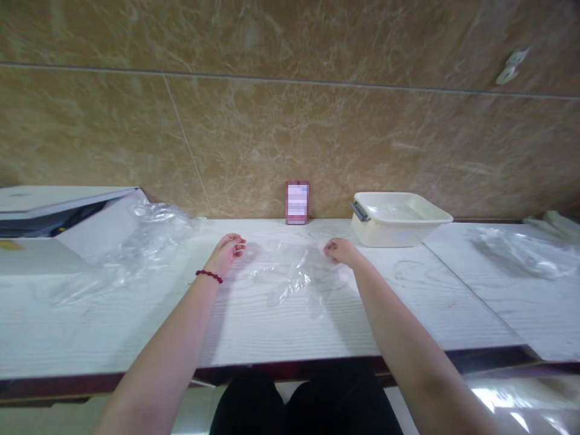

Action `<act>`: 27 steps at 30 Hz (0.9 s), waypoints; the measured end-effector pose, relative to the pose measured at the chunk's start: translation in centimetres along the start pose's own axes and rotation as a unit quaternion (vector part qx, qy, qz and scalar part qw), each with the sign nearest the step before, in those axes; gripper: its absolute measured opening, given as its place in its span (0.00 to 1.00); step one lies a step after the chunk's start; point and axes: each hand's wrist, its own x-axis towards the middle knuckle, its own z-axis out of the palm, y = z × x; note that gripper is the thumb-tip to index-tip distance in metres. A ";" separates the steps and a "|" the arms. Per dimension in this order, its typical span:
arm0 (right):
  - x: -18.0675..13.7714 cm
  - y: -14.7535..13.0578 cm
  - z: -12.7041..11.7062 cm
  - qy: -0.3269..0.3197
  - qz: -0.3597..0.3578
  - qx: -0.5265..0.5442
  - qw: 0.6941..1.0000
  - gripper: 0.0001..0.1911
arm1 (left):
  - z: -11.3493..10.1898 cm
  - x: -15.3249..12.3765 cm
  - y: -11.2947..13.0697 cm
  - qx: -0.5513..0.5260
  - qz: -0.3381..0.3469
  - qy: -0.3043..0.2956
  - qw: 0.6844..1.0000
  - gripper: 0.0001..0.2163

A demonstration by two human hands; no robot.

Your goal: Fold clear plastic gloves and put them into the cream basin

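Note:
A clear plastic bag (296, 279) lies spread and wrinkled on the white wood-grain table, between my two hands. My right hand (342, 251) has its fingertips pinched on the bag's upper right part. To the left of the bag, my left hand (229, 251) hovers just over the table with its fingers loosely bent and apart, and nothing shows in them. A dark red bead bracelet (209, 276) circles the left wrist.
A phone-like device (297, 203) leans on the marble wall. Right of it stands a cream plastic tub (399, 232) with a grey clip. More clear plastic (528, 251) lies far right. At left, a white box (104, 226) stands partly open beside crumpled plastic film (154, 235).

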 end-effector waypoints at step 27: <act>-4.7 -13.8 -9.8 0.187 -0.365 -0.286 0.866 0.11 | -0.4 0.2 -0.3 -0.014 -0.001 -0.034 0.999 0.09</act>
